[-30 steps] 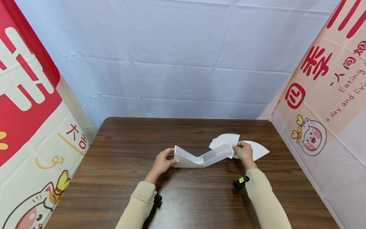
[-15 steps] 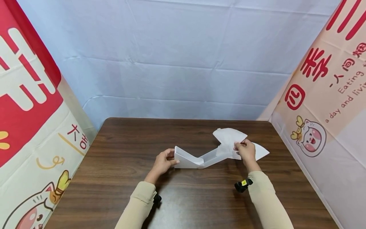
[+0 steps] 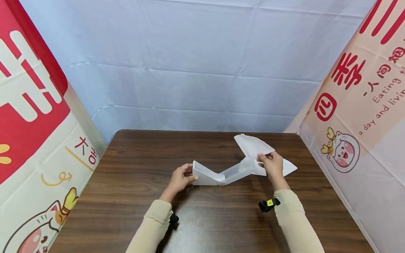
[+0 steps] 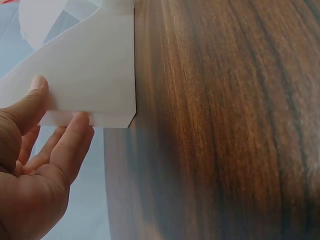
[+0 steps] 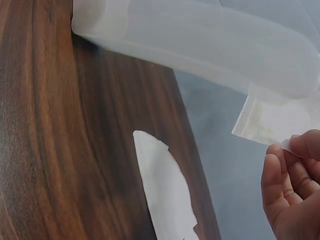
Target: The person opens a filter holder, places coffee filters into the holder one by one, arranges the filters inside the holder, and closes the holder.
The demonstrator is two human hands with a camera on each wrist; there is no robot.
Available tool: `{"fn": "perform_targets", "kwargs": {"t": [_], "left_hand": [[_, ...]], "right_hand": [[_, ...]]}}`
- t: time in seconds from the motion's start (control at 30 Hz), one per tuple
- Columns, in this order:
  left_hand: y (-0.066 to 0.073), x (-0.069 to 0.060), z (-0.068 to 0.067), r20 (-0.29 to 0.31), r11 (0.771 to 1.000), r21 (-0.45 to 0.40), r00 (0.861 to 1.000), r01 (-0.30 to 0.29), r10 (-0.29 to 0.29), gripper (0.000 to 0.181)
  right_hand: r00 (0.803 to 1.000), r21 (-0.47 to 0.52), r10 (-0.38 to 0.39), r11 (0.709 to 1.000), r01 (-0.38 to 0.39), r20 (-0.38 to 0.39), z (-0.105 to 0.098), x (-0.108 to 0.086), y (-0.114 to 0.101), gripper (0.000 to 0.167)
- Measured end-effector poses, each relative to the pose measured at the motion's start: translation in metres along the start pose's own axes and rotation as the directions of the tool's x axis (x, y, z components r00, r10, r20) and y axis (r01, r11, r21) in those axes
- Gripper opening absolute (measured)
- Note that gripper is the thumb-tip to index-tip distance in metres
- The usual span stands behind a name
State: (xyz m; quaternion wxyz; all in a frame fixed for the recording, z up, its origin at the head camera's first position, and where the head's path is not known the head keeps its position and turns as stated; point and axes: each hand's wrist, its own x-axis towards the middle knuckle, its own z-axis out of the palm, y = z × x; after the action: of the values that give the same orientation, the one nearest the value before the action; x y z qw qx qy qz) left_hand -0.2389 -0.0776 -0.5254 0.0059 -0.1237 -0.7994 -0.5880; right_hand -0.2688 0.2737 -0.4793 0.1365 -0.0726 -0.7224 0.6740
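An opened-out holder lies on the table: a white half (image 3: 205,175) on the left joins a translucent half (image 3: 235,172) that slants up to the right. My left hand (image 3: 180,179) grips the left end of the white half, thumb on its near side, as the left wrist view shows too. At the translucent half's far end, my right hand (image 3: 272,165) pinches a white fan-shaped coffee filter (image 3: 253,144) between thumb and fingertips. Its crimped edge shows in the right wrist view. A second coffee filter (image 5: 165,185) lies on the table, partly hidden behind my right hand in the head view.
The dark wood-grain table (image 3: 142,154) stands against a pale cloth backdrop (image 3: 190,70). Printed cloths hang at the left and right sides. A small black camera (image 3: 267,205) is strapped to my right wrist.
My right hand has shifted slightly right and up. The coffee filter it pinches has swung up and away from the table's near side. My left hand and the holder have stayed put.
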Motion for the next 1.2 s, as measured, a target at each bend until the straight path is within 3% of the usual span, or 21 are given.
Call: {"fn": "perform_targets", "kwargs": {"t": [0.07, 0.1, 0.13, 0.3, 0.37, 0.43, 0.5, 0.6, 0.67, 0.77, 1.0, 1.2], "left_hand": [[0.005, -0.002, -0.001, 0.004, 1.000, -0.014, 1.000, -0.008, 0.008, 0.040], [0.010, -0.003, -0.002, 0.007, 1.000, -0.020, 1.000, -0.009, 0.009, 0.039], [0.015, -0.004, -0.002, 0.009, 1.000, -0.025, 1.000, -0.007, 0.007, 0.039], [0.023, -0.006, -0.003, 0.007, 0.999, -0.044, 1.000, 0.010, -0.010, 0.040], [0.025, -0.006, -0.004, 0.007, 0.999, -0.050, 1.000, 0.012, -0.012, 0.040], [0.034, -0.009, -0.006, 0.015, 0.999, -0.047, 1.000, 0.020, -0.019, 0.040], [0.040, -0.011, -0.007, 0.019, 0.999, -0.047, 1.000, 0.020, -0.020, 0.040], [0.042, -0.012, -0.007, 0.023, 0.999, -0.044, 0.999, 0.027, -0.026, 0.040], [0.041, -0.011, -0.007, 0.027, 0.999, -0.039, 0.999, 0.029, -0.028, 0.041], [0.035, -0.009, -0.006, 0.027, 0.999, -0.033, 0.999, 0.030, -0.029, 0.041], [0.001, 0.002, 0.000, 0.010, 0.998, -0.041, 0.999, 0.044, -0.043, 0.045], [-0.002, 0.004, 0.000, 0.012, 0.998, -0.035, 0.998, 0.061, -0.060, 0.044]], "right_hand": [[1.000, 0.000, 0.015, 1.000, -0.015, -0.007, 0.001, 0.001, -0.001, 0.021], [0.999, -0.055, 0.036, 0.998, -0.038, -0.033, 0.004, -0.003, -0.009, 0.024], [0.999, -0.040, 0.036, 0.999, -0.037, -0.031, 0.002, 0.002, 0.000, 0.027], [0.993, 0.002, -0.104, 0.995, 0.104, -0.050, -0.016, 0.055, 0.090, 0.040], [0.985, 0.015, -0.166, 0.986, 0.167, -0.050, -0.019, 0.065, 0.108, 0.038], [0.988, 0.066, -0.151, 0.986, 0.153, -0.029, -0.011, 0.049, 0.080, 0.031], [0.986, 0.035, -0.163, 0.986, 0.164, -0.014, -0.002, 0.027, 0.043, 0.027], [0.992, -0.017, -0.122, 0.992, 0.122, -0.010, 0.013, -0.005, -0.014, 0.024], [0.995, -0.088, -0.097, 0.992, 0.094, -0.033, 0.018, -0.011, -0.028, 0.026], [0.997, -0.064, -0.070, 0.996, 0.069, -0.020, 0.021, -0.015, -0.040, 0.024], [0.997, -0.074, -0.080, 0.994, 0.080, 0.011, 0.024, -0.017, -0.045, 0.026], [0.995, -0.071, -0.099, 0.992, 0.100, 0.022, 0.027, -0.021, -0.049, 0.028]]}}
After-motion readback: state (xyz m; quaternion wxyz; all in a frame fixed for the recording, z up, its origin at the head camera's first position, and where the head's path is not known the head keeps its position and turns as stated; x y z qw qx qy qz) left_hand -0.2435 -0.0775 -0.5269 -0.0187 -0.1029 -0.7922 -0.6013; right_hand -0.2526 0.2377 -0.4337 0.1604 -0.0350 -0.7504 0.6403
